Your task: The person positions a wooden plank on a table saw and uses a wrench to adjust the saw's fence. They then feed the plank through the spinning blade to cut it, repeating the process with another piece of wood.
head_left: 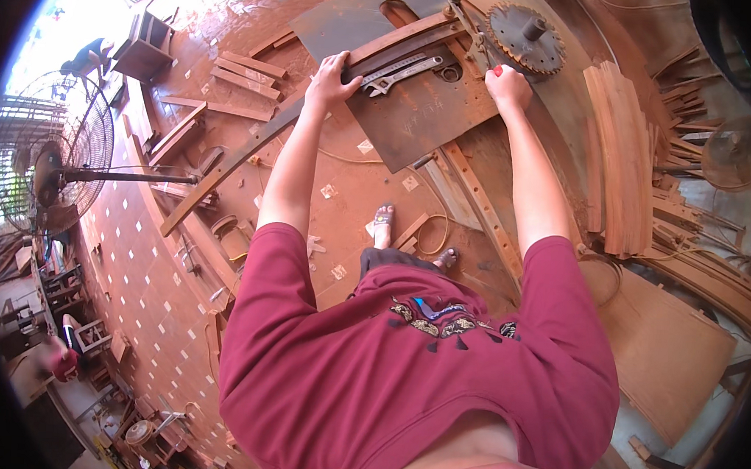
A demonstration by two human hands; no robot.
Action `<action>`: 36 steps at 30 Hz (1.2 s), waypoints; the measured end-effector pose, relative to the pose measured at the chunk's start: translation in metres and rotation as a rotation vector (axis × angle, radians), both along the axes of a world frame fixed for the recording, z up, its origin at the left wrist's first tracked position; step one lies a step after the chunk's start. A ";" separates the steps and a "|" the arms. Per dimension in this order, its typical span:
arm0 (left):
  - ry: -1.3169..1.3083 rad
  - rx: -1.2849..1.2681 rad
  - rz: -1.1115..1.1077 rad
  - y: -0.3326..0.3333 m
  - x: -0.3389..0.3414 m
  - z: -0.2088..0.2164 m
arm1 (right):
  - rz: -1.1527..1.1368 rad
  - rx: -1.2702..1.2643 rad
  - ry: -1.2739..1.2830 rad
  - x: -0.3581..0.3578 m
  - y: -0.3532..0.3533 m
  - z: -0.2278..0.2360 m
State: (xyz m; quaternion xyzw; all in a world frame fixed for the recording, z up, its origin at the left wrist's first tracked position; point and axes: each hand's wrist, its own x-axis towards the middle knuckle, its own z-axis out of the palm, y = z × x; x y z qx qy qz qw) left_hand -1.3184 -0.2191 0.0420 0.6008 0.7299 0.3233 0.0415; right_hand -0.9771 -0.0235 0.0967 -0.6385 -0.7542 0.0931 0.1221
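Observation:
My left hand [332,84] is closed over a long wooden bar [403,39] that lies across the rusty metal saw table. Its thumb points towards an adjustable wrench [403,73] lying on the plate beside the bar. My right hand [509,87] is closed at the table's right edge on something with a red end [497,70]; most of that thing is hidden by the fingers. Just beyond the right hand lies a large toothed circular saw blade [509,42], with a round shaft standing up at its middle. A metal clamp-like fitting [467,23] sits at the bar's far end.
Curved wooden pieces [622,154] are stacked to the right, near a flat board [667,352]. A standing fan [52,171] is at the left, and loose wood strips [248,75] lie on the tiled floor. Another person [59,362] is far off at lower left.

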 end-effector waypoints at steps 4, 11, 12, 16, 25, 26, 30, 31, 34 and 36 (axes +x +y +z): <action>0.029 0.076 -0.028 -0.021 0.045 -0.007 | -0.001 -0.014 -0.010 0.044 -0.025 0.000; 0.025 0.016 -0.006 -0.071 0.157 -0.003 | -0.010 0.105 -0.009 0.155 -0.082 -0.009; 0.000 0.006 -0.007 -0.078 0.176 -0.001 | -0.021 0.122 -0.013 0.173 -0.089 -0.012; 0.046 -0.009 0.014 -0.114 0.243 0.005 | -0.030 0.135 -0.045 0.231 -0.123 -0.018; 0.122 -0.129 -0.001 -0.155 0.333 0.013 | -0.051 0.156 -0.034 0.318 -0.176 -0.013; 0.136 -0.135 -0.001 -0.156 0.337 0.015 | -0.055 0.164 -0.032 0.321 -0.179 -0.009; 0.124 -0.175 0.002 -0.153 0.337 0.020 | -0.090 0.106 -0.099 0.311 -0.175 0.001; 0.118 -0.173 -0.010 -0.154 0.337 0.019 | -0.112 0.089 -0.101 0.311 -0.176 0.001; 0.117 -0.160 -0.018 -0.153 0.336 0.017 | -0.164 0.065 -0.104 0.305 -0.175 0.002; 0.118 -0.158 -0.018 -0.151 0.336 0.016 | -0.208 0.065 -0.127 0.301 -0.174 0.002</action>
